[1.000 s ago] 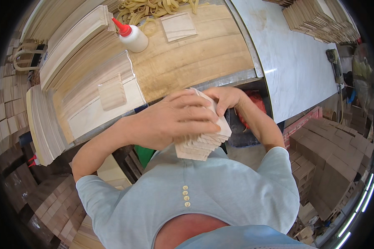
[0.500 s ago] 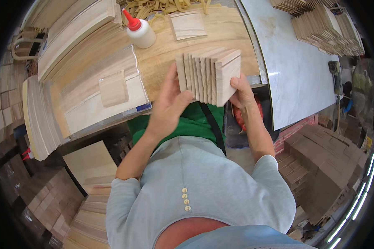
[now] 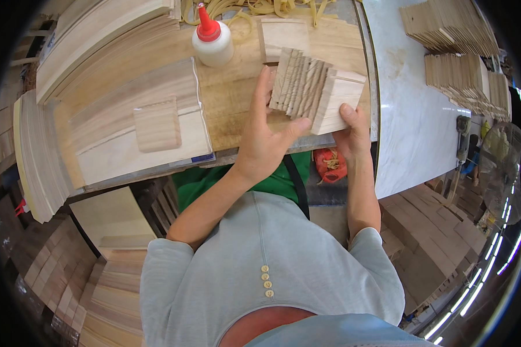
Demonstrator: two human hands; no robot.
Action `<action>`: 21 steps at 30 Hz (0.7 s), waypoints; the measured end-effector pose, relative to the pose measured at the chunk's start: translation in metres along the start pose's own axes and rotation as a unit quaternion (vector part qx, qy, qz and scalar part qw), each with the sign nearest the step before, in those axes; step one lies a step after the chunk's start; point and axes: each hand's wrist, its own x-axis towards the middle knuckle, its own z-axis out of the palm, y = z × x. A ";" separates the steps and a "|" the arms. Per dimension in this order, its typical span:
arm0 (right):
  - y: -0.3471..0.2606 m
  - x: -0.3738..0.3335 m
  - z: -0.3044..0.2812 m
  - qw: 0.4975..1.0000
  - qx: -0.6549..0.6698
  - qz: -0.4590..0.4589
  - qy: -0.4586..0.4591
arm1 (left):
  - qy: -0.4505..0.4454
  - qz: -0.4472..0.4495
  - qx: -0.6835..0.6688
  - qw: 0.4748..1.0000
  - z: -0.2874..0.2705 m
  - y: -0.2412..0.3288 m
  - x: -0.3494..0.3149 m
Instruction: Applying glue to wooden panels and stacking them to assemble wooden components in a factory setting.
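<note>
Over the bench's front edge I hold a stack of thin wooden squares (image 3: 307, 84), tilted, with grooved edges showing. My right hand (image 3: 352, 132) grips its right end, thumb on the smooth face of the outermost piece and fingers underneath. At the stack's left side my left hand (image 3: 266, 139) has its thumb and fingers spread around the lower corner; the thumb reaches the stack's bottom edge. Behind the stack a single wooden square (image 3: 283, 36) lies flat on the bench. Another wooden square (image 3: 158, 124) rests on a pale board (image 3: 145, 141) to the left.
A white squeeze bottle with red nozzle (image 3: 213, 43) stands behind the pale board. Yellow bands (image 3: 260, 8) lie at the back. Long planks (image 3: 101, 43) are piled on the left. On the white table (image 3: 414, 127) at right stand stacks of wooden pieces (image 3: 457, 78).
The stack and both hands have moved right and turned, showing more of the end piece's face. My left fingers have spread away from the stack's left end.
</note>
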 end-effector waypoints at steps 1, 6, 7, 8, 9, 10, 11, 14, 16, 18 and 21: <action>0.000 0.003 -0.003 1.000 0.018 -0.001 -0.008 | -0.001 -0.018 -0.076 0.997 -0.001 0.002 0.002; 0.007 0.006 -0.009 0.998 0.060 -0.004 -0.015 | -0.010 -0.069 -0.209 0.975 -0.007 -0.006 0.005; 0.008 0.006 -0.011 0.997 0.075 -0.002 -0.026 | -0.013 -0.059 -0.211 0.976 -0.008 -0.009 0.005; 0.008 0.005 -0.013 0.995 0.089 0.000 -0.036 | -0.016 -0.047 -0.213 0.976 -0.008 -0.010 0.005; 0.010 0.004 -0.013 0.995 0.090 -0.001 -0.036 | -0.017 -0.047 -0.212 0.976 -0.008 -0.008 0.004; 0.012 0.004 -0.014 0.995 0.095 -0.005 -0.042 | -0.019 -0.051 -0.222 0.973 -0.008 -0.006 0.006; 0.013 0.004 -0.014 0.994 0.100 -0.011 -0.047 | -0.022 -0.054 -0.232 0.971 -0.008 -0.004 0.007; 0.019 0.002 -0.020 0.987 0.144 -0.007 -0.072 | -0.015 -0.080 -0.251 0.965 -0.006 -0.006 0.006; 0.023 0.001 -0.025 0.982 0.168 -0.009 -0.083 | -0.016 -0.084 -0.255 0.963 -0.005 -0.011 0.003; 0.024 -0.002 -0.030 0.977 0.193 -0.011 -0.093 | -0.018 -0.089 -0.257 0.962 -0.004 -0.014 0.001; 0.023 -0.006 -0.035 0.974 0.202 -0.023 -0.103 | 0.018 -0.084 -0.198 0.977 -0.004 -0.013 0.003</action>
